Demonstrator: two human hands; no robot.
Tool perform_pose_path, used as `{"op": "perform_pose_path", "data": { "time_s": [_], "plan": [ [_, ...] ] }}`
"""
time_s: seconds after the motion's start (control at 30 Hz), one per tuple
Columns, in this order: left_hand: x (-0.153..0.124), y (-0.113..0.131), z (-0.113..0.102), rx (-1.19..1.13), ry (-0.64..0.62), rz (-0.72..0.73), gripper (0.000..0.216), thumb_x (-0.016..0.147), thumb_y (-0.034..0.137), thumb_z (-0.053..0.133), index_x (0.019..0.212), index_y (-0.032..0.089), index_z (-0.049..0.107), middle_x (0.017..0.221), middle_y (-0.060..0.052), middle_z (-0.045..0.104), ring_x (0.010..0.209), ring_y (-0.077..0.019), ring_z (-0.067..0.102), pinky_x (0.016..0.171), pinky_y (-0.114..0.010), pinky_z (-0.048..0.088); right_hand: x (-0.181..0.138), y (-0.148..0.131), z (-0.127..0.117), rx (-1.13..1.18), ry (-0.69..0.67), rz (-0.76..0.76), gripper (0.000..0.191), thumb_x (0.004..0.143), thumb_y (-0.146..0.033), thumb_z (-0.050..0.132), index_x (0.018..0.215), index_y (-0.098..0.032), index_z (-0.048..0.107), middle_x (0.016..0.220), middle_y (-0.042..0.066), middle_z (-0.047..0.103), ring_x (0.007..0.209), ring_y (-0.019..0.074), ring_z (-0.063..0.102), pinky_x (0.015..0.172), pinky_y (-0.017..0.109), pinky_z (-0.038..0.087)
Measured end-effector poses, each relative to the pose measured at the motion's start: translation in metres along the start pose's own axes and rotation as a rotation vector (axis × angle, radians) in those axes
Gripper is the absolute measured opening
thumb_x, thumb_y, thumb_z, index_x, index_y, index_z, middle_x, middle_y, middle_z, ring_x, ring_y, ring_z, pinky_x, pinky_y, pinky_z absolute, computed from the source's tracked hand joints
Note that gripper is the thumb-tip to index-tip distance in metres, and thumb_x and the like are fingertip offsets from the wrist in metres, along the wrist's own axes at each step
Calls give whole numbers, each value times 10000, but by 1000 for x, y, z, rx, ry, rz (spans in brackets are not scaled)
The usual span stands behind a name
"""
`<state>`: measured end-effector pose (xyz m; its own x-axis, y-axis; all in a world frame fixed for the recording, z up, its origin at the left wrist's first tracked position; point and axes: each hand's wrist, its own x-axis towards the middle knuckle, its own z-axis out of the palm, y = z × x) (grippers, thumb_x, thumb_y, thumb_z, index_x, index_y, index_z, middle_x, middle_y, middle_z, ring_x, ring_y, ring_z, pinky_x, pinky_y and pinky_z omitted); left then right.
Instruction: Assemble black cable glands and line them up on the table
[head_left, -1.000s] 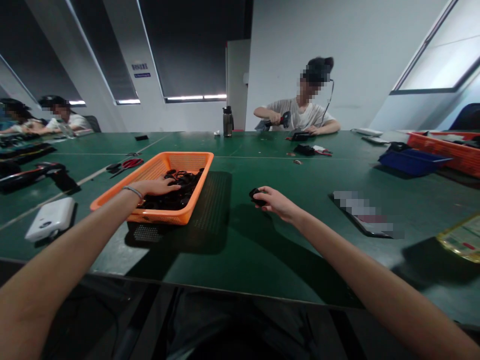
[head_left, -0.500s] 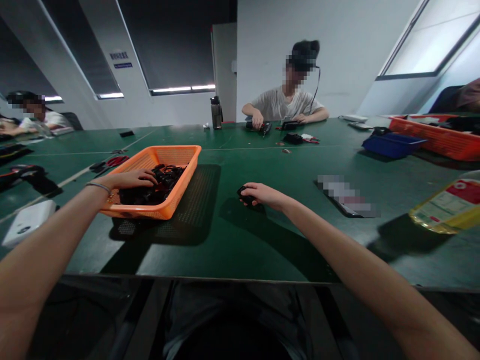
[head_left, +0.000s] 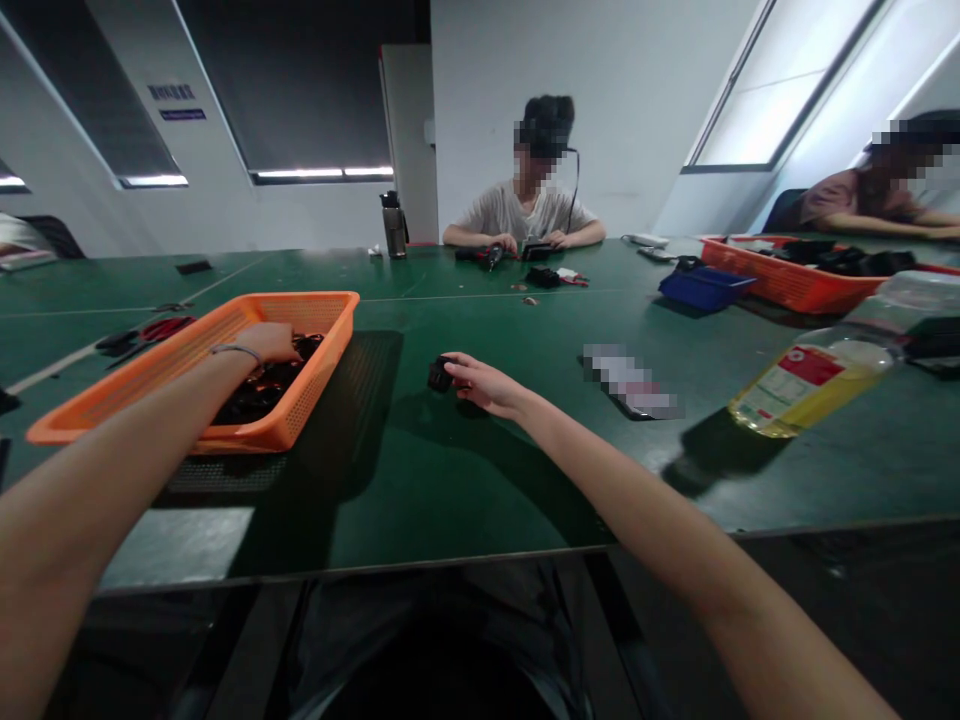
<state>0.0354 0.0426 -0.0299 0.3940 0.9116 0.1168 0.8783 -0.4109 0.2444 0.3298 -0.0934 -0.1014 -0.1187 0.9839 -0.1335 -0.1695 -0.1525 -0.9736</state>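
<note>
My left hand (head_left: 271,342) reaches down into the orange basket (head_left: 296,415), among a pile of black parts (head_left: 259,392). Its fingers are hidden by the back of the hand and the pile, so their grip does not show. Over the green table, right of the basket, my right hand (head_left: 486,384) pinches a small black blocky part (head_left: 439,373) between thumb and fingers. The part is held a little above the tabletop; its exact kind is too small to make out.
To the right lie a phone (head_left: 634,385) and a tilted bottle of yellow liquid (head_left: 795,385). Farther back are a blue tray (head_left: 705,287) and a red-orange basket (head_left: 795,285). A dark bottle (head_left: 393,225) stands at the back. Across the table sits a person (head_left: 525,210) handling dark tools.
My view has swung to the right. My left hand has gone from the basket's near left deeper into the pile. My right hand has raised and turned the black part.
</note>
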Motion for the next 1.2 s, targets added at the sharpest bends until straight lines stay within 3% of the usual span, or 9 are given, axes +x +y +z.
{"op": "perform_pose_path", "data": {
  "time_s": [0.13,0.27,0.33,0.4,0.5,0.6,0.7,0.87,1.2],
  "plan": [
    [-12,20,-28,168,77,-162,312,786,268,620,1031,75,601,838,-38,638,995,-299,530,900,-416,422,3,1,-2,26,28,3,114,752,-215,634,856,-235,592,689,-51,561,493,54,428,429,157,296],
    [-28,68,-41,170,235,-78,468,854,401,470,1154,57,570,1012,-96,608,985,-253,513,923,-390,383,4,1,-2,69,80,0,87,773,-163,595,826,-218,553,644,-64,541,488,44,456,459,146,343],
    [-43,98,-31,19,312,79,423,820,366,516,1094,57,611,979,-102,611,925,-214,525,890,-347,401,3,0,-3,85,101,-1,111,784,-120,559,826,-216,524,682,-58,571,537,46,516,509,146,392],
    [-59,125,-8,-199,291,219,374,782,357,553,1050,106,624,984,-88,602,894,-203,540,842,-333,432,3,1,-3,88,112,3,98,807,-113,525,804,-208,499,693,-45,587,584,55,560,553,156,427],
    [-75,149,38,-517,215,282,377,715,373,613,1027,164,585,1002,-66,572,865,-204,556,812,-360,461,4,3,-2,67,105,13,86,855,-180,487,770,-190,500,668,-14,592,619,81,587,578,183,455],
    [-75,150,78,-860,188,91,391,632,301,681,969,177,525,994,-51,551,869,-200,568,840,-381,461,6,6,-2,30,100,3,135,875,-232,469,757,-186,515,668,-5,587,611,86,578,561,188,450],
    [-65,139,99,-936,226,21,352,657,256,642,954,193,463,1002,-42,533,923,-193,564,863,-379,456,6,8,-4,-19,107,-32,80,832,-237,542,763,-198,531,686,-34,564,574,64,535,504,159,404],
    [-55,124,112,-1020,121,15,379,596,194,678,913,193,471,905,-7,569,822,-164,602,793,-337,493,7,11,-6,-95,69,-60,55,797,-229,575,836,-200,549,617,-56,544,494,52,470,470,154,370],
    [-53,122,121,-1010,106,34,348,697,295,635,1007,175,530,1026,-72,626,948,-213,607,856,-382,495,3,13,-5,-206,-44,-155,263,682,-133,636,899,-215,512,644,-68,565,564,69,534,564,192,451]
  ]
}}
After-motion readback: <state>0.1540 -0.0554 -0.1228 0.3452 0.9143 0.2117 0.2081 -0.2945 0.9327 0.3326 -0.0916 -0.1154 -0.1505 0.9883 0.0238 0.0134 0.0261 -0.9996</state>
